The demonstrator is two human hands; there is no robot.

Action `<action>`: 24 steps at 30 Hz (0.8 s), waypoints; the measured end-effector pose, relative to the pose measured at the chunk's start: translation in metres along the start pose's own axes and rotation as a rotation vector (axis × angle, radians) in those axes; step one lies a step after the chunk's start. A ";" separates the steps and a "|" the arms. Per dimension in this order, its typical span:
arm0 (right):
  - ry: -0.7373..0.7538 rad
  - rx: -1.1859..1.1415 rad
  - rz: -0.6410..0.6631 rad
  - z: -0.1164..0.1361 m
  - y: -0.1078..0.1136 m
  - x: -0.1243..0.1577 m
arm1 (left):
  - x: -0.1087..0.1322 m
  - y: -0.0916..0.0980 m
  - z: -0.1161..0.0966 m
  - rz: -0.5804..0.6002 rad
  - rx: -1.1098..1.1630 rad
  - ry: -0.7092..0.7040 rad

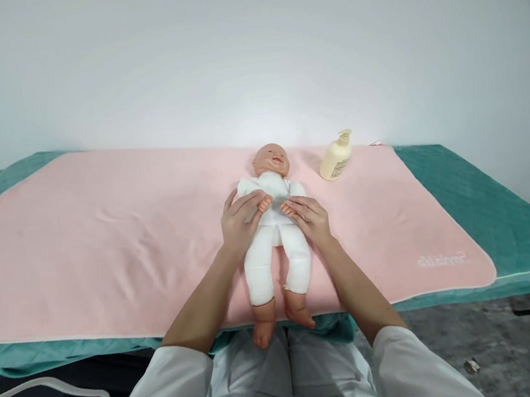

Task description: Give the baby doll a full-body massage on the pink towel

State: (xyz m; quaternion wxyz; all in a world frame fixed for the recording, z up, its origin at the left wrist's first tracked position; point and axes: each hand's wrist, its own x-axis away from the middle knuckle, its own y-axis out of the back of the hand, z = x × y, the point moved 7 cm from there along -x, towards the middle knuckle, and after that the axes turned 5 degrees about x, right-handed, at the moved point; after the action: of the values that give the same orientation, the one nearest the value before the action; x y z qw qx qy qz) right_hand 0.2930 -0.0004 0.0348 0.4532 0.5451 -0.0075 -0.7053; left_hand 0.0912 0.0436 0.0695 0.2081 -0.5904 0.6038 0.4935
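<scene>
A baby doll [277, 233] with a white cloth body lies on its back on a pink blanket [154, 253], its head away from me and its bare feet at the near edge. My left hand [239, 218] is closed round the doll's hand [264, 204] on the left side. On the other side, my right hand [311, 217] grips the doll's other hand [288, 209] between thumb and fingers. Both doll hands are held over its belly, a small gap between them. My fingertips partly hide the doll's forearms.
A cream pump bottle [335, 159] stands tilted in view on the blanket, right of the doll's head. Under the blanket is a green cover [488, 206]. A white wall [244, 50] rises behind the table. A small object [471, 366] lies on the grey floor.
</scene>
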 end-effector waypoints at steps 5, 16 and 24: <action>0.030 0.006 0.114 0.006 -0.004 0.000 | 0.001 -0.012 0.001 0.218 -0.016 -0.017; 0.185 0.113 0.093 0.021 -0.001 0.004 | 0.008 -0.011 -0.005 0.186 -0.071 -0.181; 0.112 0.063 -0.088 0.008 0.010 0.007 | 0.014 0.013 0.010 -0.083 0.021 0.012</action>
State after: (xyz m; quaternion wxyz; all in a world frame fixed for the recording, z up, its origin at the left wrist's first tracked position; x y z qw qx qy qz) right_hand 0.2934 -0.0149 0.0373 0.4040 0.5975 0.0198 -0.6924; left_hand 0.0734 0.0422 0.0582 0.2310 -0.6158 0.5851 0.4745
